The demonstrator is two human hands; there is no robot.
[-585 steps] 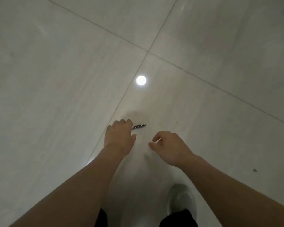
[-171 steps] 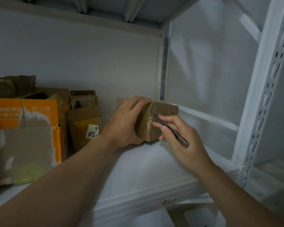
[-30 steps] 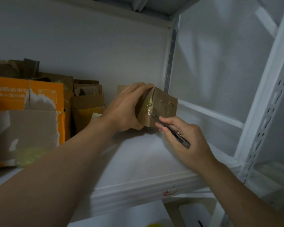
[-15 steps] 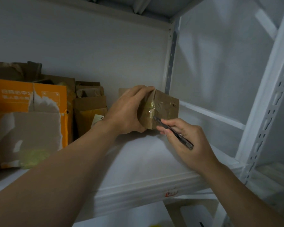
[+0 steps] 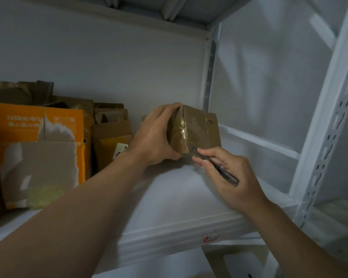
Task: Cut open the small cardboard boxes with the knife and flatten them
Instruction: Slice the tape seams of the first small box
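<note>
In the head view we see our left hand [image 5: 155, 137] wrapped around the small cardboard box [image 5: 197, 131], fingers over its top edge. The box, glossy with tape, sits tilted above the white shelf [image 5: 179, 207] near the back right corner. Our right hand [image 5: 229, 177] pinches the knife [image 5: 215, 167] like a pen, its tip at the box's lower near corner. Further left on the shelf stand an orange carton [image 5: 38, 125] and more brown boxes [image 5: 111, 133].
</note>
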